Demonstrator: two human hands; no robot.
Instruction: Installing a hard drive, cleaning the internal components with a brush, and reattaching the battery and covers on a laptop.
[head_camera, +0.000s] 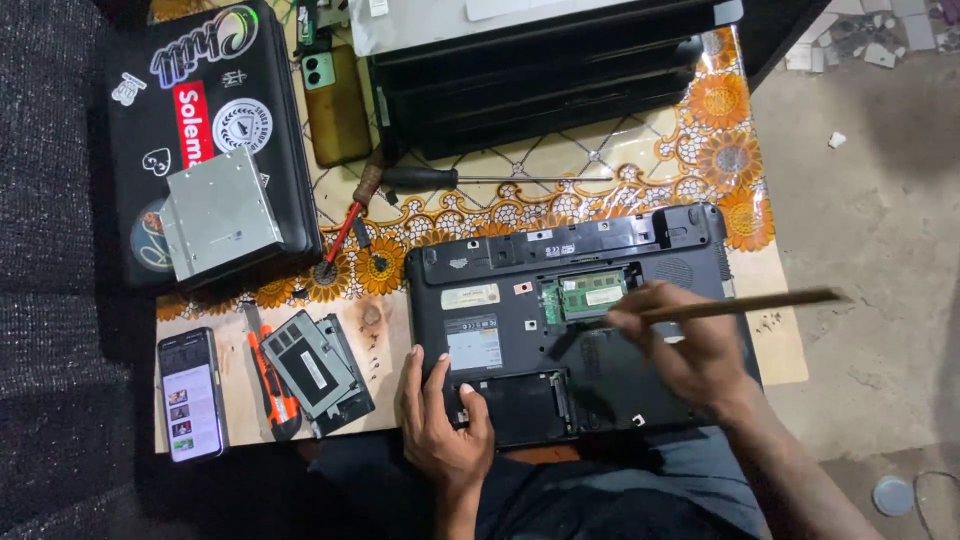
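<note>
A black laptop (520, 300) lies upside down on the table with its bottom covers off. A green memory module (590, 296) shows in an open bay. My right hand (685, 345) grips a long wooden-handled brush (760, 304), its dark tip resting near the memory bay. My left hand (440, 425) presses on the laptop's near edge beside the empty drive bay (520, 405), fingers spread over the casing.
A removed black cover panel (318, 368), an orange utility knife (272, 385) and a lit phone (190, 395) lie at the left. A silver optical drive (220, 212) sits on a stickered laptop (200, 100). Screwdrivers (440, 180) and another dark laptop (540, 80) lie behind.
</note>
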